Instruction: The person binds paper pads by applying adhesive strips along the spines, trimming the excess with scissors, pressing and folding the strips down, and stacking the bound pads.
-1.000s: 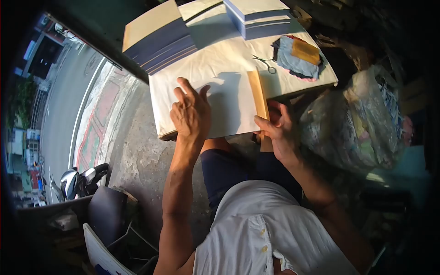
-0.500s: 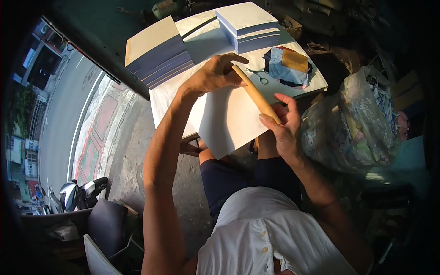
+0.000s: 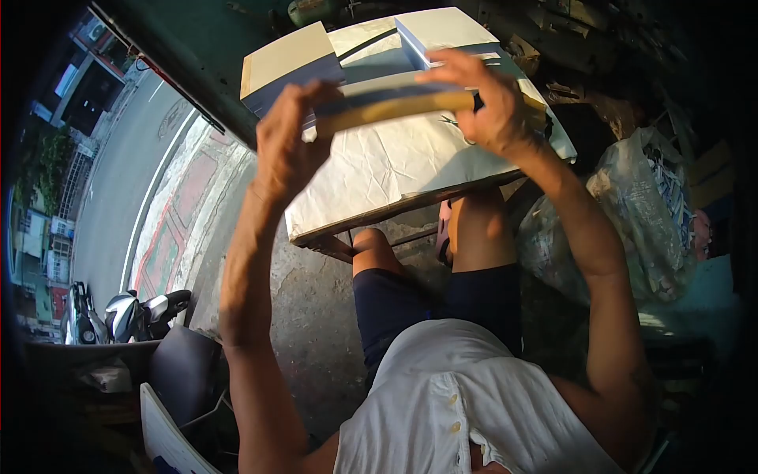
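Book [image 3: 395, 111] over table [image 3: 371, 172], bag [image 3: 638, 213] right of table

You can read no text, label, brand, number or sign here; towards ten o'clock, the bright blue rectangular panel [image 3: 67, 79] across the grey asphalt street [image 3: 110, 213] is too small for you to make out.

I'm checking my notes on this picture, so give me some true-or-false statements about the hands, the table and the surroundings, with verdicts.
1. The left hand and right hand both grip the book. True.
2. The strip along the book's near edge is red. False: the strip is yellow.
3. The scissors are on the floor. False: the scissors lie on the table, partly hidden.
4. A clear plastic bag is right of the table. True.
5. The shorts are white. False: the shorts are dark.
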Demonstrator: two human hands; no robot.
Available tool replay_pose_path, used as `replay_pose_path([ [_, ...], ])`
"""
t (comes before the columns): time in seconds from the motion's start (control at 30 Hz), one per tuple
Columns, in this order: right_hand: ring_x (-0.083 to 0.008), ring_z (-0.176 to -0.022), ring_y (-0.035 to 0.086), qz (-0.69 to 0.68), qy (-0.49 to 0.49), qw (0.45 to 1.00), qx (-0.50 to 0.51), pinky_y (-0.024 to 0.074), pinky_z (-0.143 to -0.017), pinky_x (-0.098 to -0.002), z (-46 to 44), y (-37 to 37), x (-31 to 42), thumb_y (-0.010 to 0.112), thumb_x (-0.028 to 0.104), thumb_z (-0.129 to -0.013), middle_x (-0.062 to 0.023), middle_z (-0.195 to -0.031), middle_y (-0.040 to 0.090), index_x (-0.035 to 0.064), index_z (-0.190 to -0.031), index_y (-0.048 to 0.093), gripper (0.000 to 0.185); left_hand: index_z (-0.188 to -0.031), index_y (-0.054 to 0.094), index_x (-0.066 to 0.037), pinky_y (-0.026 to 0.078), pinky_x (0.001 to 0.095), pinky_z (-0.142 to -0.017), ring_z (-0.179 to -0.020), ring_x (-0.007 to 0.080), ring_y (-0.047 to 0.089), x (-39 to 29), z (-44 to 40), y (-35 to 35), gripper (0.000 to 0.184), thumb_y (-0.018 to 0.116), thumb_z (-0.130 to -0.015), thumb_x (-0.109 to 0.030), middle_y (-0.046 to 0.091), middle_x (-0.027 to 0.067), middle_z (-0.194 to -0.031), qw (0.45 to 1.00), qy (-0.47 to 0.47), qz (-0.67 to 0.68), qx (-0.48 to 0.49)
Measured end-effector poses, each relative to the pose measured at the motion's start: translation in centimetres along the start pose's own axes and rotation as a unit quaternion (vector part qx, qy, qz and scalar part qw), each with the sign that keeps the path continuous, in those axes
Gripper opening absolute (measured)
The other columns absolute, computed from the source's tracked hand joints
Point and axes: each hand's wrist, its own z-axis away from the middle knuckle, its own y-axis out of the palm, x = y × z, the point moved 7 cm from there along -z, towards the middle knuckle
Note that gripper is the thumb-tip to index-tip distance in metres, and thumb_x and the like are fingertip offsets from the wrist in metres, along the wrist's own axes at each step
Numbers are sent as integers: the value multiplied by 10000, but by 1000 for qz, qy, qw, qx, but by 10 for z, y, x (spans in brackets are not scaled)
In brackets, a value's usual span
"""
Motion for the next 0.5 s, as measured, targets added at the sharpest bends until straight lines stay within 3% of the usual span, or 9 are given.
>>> replay_pose_path([
  [0.03,-300,-993,756,21,-23,1000,5,625,-888,-389,25,10,7,625,-162,-705,-93,-1143,769,65,-1325,593,662,-1290,535,1,601,461,-980,-977,313,718,-12,29,10,580,775,-773,106,710,181,-1138,997,60,-45,24],
  [0.1,-313,-961,742,4,-42,999,19,622,-899,-424,84,35,13,618,-178,-651,-113,-1059,744,59,-1254,635,649,-1277,540,3,592,487,-997,-985,368,705,-37,74,37,624,774,-706,95,704,178,-1129,995,73,-12,73],
  [0.2,-299,-1025,726,10,-23,998,50,608,-943,-431,137,50,32,645,-148,-656,-115,-1102,730,35,-1255,632,626,-1246,595,-3,581,455,-1011,-1035,295,682,-63,120,61,490,702,-768,12,687,113,-1107,994,17,-17,103],
  [0.3,-291,-1041,717,20,-9,999,40,606,-949,-436,149,51,36,654,-144,-660,-99,-1102,729,27,-1252,637,617,-1273,605,-28,527,535,-1057,-1090,308,680,-71,140,69,523,742,-769,-13,697,104,-1155,996,-75,-24,51],
  [0.4,-306,-1032,712,17,9,999,33,604,-944,-466,153,53,34,669,-156,-650,-103,-1085,739,19,-1245,644,620,-1262,607,-59,545,508,-1029,-1058,315,701,-74,145,79,560,852,-760,-19,729,115,-1103,992,-108,-53,22],
  [0.5,-324,-998,702,-2,23,1000,19,597,-942,-493,153,56,32,670,-165,-620,-101,-1056,748,12,-1226,665,632,-1235,624,-59,543,498,-1009,-1052,310,710,-78,144,86,532,868,-762,-45,739,97,-1076,990,-116,-83,-3],
])
